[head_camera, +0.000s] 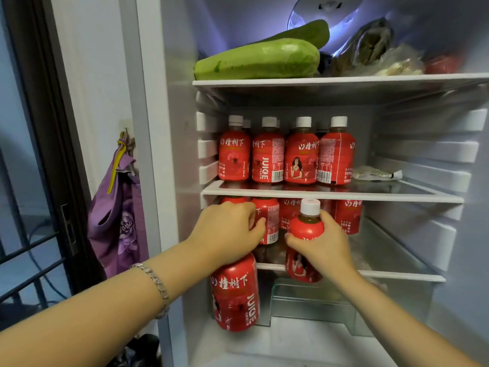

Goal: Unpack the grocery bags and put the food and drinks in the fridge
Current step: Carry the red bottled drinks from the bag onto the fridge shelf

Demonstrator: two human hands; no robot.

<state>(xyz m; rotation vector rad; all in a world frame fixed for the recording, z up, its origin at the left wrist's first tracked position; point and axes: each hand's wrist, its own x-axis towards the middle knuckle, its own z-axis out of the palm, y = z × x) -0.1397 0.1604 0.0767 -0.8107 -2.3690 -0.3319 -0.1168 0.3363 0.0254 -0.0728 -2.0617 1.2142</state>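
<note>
Mid-frame, the left hand (229, 229) grips a red juice bottle (234, 295) and the right hand (321, 243) grips a white-capped juice bottle (307, 226)

A single wide-angle camera, worn on the person's head, is looking forward and slightly down into the open fridge (182, 154) from close in front. It is sitting near enough that both forearms are showing from the bottom edge, with the left hand (227, 229) and right hand (322, 247) lying mid-frame just above the lower shelf (397, 276). The top shelf (344, 79) is running near the upper edge. A purple bag (116, 218) on the wall is occupying the left margin.
</note>
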